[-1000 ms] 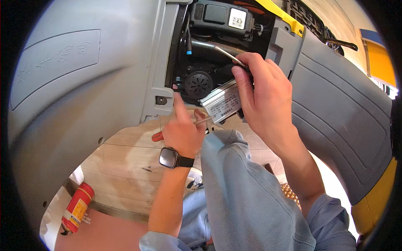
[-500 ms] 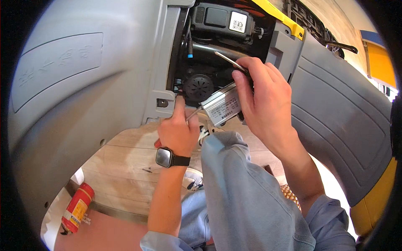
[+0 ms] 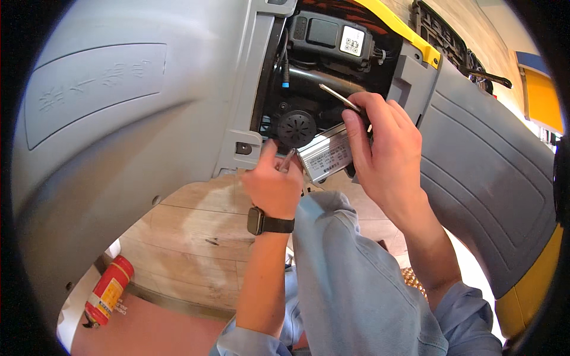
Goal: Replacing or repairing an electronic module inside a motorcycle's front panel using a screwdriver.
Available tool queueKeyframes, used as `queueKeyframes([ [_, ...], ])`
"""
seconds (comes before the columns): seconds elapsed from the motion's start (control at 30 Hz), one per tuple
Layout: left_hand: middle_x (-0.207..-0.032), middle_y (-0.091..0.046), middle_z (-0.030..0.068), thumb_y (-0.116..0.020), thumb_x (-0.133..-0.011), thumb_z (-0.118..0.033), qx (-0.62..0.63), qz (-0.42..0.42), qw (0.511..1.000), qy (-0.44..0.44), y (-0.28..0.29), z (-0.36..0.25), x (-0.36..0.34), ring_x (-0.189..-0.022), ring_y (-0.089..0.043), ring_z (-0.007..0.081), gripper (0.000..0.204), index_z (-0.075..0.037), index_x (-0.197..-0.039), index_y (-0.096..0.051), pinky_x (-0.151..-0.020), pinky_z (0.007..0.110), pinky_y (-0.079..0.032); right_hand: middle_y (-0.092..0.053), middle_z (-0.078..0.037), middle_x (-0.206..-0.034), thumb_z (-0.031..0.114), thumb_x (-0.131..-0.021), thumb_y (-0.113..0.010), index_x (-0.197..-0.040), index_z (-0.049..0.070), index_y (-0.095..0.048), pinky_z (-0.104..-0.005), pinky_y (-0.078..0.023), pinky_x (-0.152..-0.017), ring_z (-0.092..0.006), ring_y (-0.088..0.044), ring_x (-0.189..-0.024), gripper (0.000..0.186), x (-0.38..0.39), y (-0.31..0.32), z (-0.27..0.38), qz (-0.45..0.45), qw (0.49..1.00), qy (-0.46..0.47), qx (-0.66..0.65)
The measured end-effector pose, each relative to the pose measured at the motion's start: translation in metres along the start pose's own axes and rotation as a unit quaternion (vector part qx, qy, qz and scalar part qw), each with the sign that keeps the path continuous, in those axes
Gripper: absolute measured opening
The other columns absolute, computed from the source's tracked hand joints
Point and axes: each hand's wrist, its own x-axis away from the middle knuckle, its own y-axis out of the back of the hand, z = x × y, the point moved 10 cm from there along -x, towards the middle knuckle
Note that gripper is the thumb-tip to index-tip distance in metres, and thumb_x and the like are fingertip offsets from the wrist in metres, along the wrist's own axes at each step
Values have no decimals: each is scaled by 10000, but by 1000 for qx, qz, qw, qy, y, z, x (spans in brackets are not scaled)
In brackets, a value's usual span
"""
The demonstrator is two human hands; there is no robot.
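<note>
My right hand is closed on a screwdriver, whose bare metal shaft points up and left. Against the same hand's thumb and fingers rests a silver ribbed metal box with a printed label, tilted at the compartment's lower edge. My left hand is closed around a thin metal shaft near the box's left end; its handle is hidden by the hand. Its extended finger reaches toward the compartment edge, below a round black slotted disc.
The compartment sits in grey plastic body panels. Inside are a black module and a blue-tipped cable. A yellow trim piece borders it. A red fire extinguisher lies low left; an open tool case is far right.
The view has shifted, so the vehicle appears further right and lower. My left hand has turned, its shaft now beside the box end and the red handle end out of sight. My right hand keeps its grip.
</note>
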Motion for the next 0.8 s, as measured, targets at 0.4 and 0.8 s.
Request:
queueKeyframes([
  [0.4,-698,-647,152,-672,-760,-70,135,-29,990,12,-9,-2,-2,-612,-636,347,134,-51,-891,-650,-571,385,-486,-588,-117,-713,97,-887,-644,-955,28,-612,-389,-458,-619,-293,-575,-680,102,-9,-5,9,13,998,25,52],
  [0.8,-741,-659,181,-650,-776,-23,164,-3,986,26,-22,9,0,-659,-658,335,121,-3,-895,-654,-612,362,-499,-592,-115,-719,96,-882,-659,-958,38,-615,-371,-451,-604,-274,-569,-665,105,-1,-1,7,-4,999,28,32],
])
